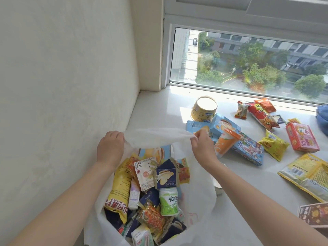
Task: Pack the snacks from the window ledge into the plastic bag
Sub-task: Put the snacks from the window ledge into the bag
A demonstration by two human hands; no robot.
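Plastic bag point(200, 201) left on window ledge point(248, 183), loose snacks point(274, 145) right

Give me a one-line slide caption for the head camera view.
Both hands, left and right, hold open a snack-filled white plastic bag while more snacks wait on the window ledge.

White wall point(67, 68) on the left, meeting the corner. Shut window point(248, 64) with a pale frame behind. Through the glass, far below: green trees point(262, 75), grey buildings point(284, 48), a dark car point(195, 41) on a road. Blue cloth thing point(323, 118) at the right edge, mostly cut off.
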